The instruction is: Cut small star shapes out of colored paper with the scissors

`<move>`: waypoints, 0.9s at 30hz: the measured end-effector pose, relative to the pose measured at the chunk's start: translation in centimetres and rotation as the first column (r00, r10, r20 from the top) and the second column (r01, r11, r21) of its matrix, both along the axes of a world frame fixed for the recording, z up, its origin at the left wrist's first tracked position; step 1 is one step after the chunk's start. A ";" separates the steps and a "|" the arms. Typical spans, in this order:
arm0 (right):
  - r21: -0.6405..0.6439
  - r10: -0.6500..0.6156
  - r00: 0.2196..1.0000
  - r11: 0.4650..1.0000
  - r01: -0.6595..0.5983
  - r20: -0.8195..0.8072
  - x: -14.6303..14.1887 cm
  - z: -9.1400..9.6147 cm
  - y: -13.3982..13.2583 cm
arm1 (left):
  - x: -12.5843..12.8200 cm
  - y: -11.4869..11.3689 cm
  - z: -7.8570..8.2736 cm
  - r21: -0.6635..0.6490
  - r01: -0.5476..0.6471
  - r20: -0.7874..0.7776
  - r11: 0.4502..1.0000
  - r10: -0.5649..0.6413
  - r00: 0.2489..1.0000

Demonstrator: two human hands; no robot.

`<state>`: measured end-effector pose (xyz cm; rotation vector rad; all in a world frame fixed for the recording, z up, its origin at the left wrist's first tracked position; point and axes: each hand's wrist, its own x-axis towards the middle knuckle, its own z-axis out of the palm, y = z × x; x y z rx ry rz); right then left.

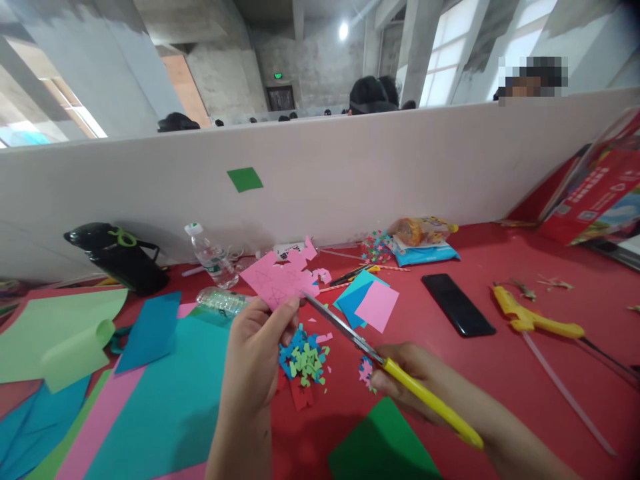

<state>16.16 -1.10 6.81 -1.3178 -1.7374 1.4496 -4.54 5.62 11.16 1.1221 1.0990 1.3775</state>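
My left hand (260, 343) pinches a sheet of pink paper (280, 277) along its lower edge. Faint pencil star outlines show on the paper, and its top and right edges are cut ragged. Yellow-handled scissors (425, 397) are in my right hand (415, 377), with the blade tips at the paper's lower right edge. The blades look nearly closed. Below the paper lies a pile of blue, light green and red paper scraps (306, 360). A few small paper stars (367, 372) lie beside my right hand, partly hidden by it.
Coloured paper sheets (170, 400) cover the left side. Behind stand a black flask (117, 257) and a water bottle (213, 260). Rightward are square papers (377, 305), a black phone (457, 305) and a yellow glue gun (537, 320). A white partition (320, 180) closes the back.
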 end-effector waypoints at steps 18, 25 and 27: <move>0.015 -0.010 1.000 1.000 0.010 0.014 -0.3 0.3 -0.1 | -0.4 -0.1 0.0 -0.028 0.015 -0.072 0.999 -0.017 0.997; 0.000 -0.017 1.000 1.000 0.017 -0.010 -0.2 0.2 -0.1 | -0.4 0.0 0.0 -0.038 0.022 -0.066 0.999 -0.024 0.997; 0.006 -0.012 1.000 1.000 0.012 0.001 -0.1 0.1 -0.1 | -0.3 0.0 0.0 -0.045 0.018 -0.062 0.999 -0.021 0.998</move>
